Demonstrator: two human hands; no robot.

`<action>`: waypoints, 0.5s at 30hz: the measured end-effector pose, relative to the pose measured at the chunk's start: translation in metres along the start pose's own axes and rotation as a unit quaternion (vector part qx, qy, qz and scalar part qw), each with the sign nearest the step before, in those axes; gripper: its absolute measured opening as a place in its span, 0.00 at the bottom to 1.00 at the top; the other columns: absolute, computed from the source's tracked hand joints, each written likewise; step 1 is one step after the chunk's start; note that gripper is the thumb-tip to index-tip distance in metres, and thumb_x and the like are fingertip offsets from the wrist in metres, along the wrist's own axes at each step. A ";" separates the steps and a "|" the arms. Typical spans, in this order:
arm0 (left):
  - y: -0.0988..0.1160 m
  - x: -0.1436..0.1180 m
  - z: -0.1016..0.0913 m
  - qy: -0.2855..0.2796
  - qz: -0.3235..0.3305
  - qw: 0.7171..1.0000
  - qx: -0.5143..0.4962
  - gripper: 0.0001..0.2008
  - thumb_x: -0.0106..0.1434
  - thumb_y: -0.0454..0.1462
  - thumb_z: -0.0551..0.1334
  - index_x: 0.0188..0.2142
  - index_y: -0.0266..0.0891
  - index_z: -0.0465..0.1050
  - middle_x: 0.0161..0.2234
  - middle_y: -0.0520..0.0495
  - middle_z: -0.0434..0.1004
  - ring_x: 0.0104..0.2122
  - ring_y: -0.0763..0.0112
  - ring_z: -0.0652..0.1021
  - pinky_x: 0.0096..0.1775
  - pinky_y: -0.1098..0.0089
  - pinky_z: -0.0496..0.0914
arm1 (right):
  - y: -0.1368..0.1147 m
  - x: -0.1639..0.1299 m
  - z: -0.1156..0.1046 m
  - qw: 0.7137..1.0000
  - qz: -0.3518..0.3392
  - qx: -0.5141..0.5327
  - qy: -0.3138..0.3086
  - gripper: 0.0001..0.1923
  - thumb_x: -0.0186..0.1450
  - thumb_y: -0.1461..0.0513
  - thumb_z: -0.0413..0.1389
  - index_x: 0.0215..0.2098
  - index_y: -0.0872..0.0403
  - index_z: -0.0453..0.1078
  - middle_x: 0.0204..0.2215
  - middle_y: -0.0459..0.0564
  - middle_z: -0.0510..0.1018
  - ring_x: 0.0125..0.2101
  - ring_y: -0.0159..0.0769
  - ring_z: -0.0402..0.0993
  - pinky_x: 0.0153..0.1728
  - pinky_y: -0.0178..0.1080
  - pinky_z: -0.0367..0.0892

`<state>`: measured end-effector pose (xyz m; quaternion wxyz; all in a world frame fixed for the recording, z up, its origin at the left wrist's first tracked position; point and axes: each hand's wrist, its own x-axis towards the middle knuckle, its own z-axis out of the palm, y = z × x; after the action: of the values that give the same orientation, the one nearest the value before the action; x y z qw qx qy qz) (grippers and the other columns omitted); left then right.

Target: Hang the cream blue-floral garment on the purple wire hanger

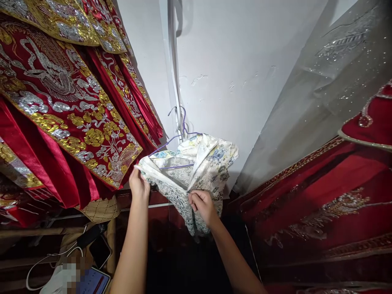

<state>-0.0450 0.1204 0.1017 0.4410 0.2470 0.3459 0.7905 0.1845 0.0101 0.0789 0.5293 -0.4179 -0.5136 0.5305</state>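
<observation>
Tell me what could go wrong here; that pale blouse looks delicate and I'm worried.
1. The blouse sits bunched and crooked on the thin purple hanger, so it might slip off.
2. The right hand pinches the front while the left hand pulls an edge; tugging could strain the fabric.

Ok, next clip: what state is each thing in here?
White garment: on a hanger, bunched, held at two spots.
Hanger: purple, partly inside the garment, hook up by the wall.
Left hand: pinching the garment's left edge.
Right hand: gripping the garment's front.
Red robes: hanging, spread out.
Phone: lying flat, screen dark.
</observation>
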 end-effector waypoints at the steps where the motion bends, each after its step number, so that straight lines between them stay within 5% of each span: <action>1: -0.008 -0.008 -0.002 0.015 -0.038 0.999 -0.011 0.06 0.65 0.35 0.59 0.40 0.36 0.73 0.34 0.45 0.79 0.37 0.71 0.80 0.41 0.73 0.74 | 0.001 0.000 0.000 1.000 -0.001 0.005 0.007 0.16 0.63 0.59 0.51 0.18 0.52 0.63 0.12 0.41 0.60 0.15 0.29 0.55 0.21 0.36 0.52; 5: -0.039 -0.046 -0.005 0.051 -0.176 0.982 -0.049 0.16 0.67 0.28 0.49 0.47 0.34 0.73 0.40 0.39 0.81 0.45 0.68 0.81 0.44 0.71 0.75 | 0.003 -0.001 -0.009 0.999 -0.001 0.028 0.043 0.15 0.64 0.58 0.53 0.20 0.52 0.65 0.12 0.41 0.60 0.16 0.30 0.54 0.22 0.36 0.52; 8: -0.061 -0.073 -0.007 0.037 -0.208 0.976 -0.046 0.17 0.65 0.28 0.51 0.48 0.33 0.74 0.42 0.38 0.81 0.46 0.66 0.81 0.48 0.67 0.75 | 0.000 -0.004 -0.020 0.997 0.002 0.034 0.076 0.15 0.65 0.57 0.53 0.21 0.52 0.65 0.13 0.41 0.61 0.16 0.30 0.54 0.21 0.36 0.51; 15: -0.065 -0.106 -0.010 -0.234 -0.174 0.933 0.213 0.09 0.54 0.39 0.70 0.33 0.36 0.78 0.33 0.47 0.81 0.37 0.65 0.79 0.45 0.66 0.71 | 0.005 -0.016 -0.040 0.994 0.013 -0.014 0.108 0.17 0.63 0.58 0.52 0.17 0.52 0.64 0.11 0.42 0.60 0.16 0.30 0.54 0.21 0.36 0.49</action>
<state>0.0343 0.0489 0.0367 0.5768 0.4492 0.4307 0.5292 0.2248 -0.0011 0.0677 0.5686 -0.4874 -0.4551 0.4817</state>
